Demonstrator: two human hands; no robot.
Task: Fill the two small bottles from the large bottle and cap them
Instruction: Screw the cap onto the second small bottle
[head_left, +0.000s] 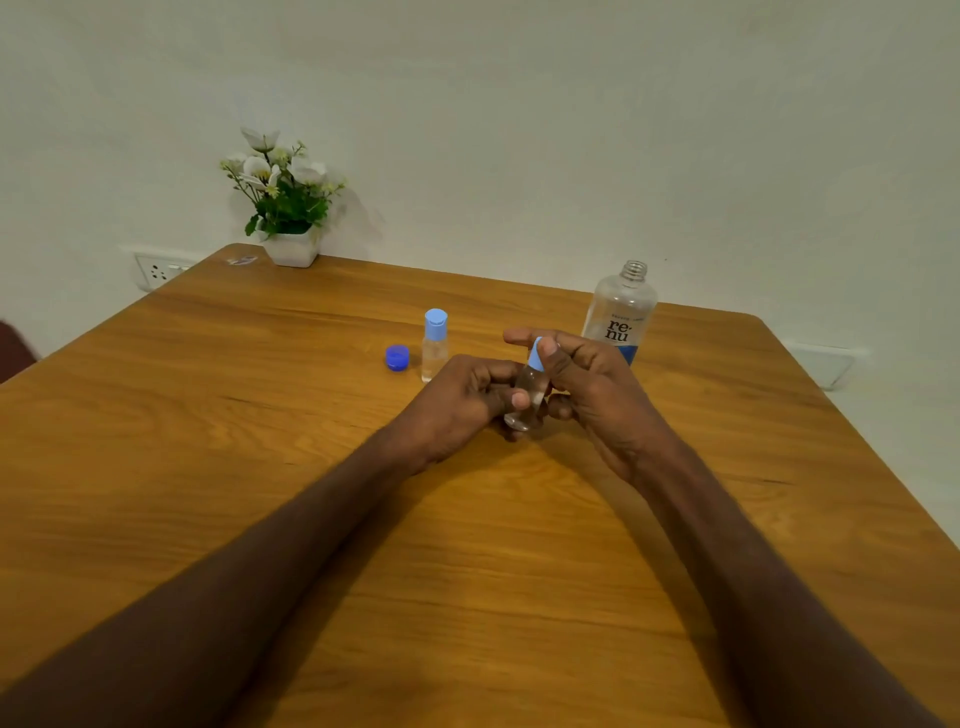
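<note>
Fingers of the left hand (470, 400) curl round a small bottle (530, 397) at table (260, 415) centre; the right hand (582, 374) pinches its light-blue cap (535, 354). Second capped bottle (434, 345) stands at eleven o'clock, big open bottle (621, 312) at one.

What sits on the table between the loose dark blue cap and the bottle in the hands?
In the head view, the capped small bottle stands between the dark blue cap and the held bottle.
</note>
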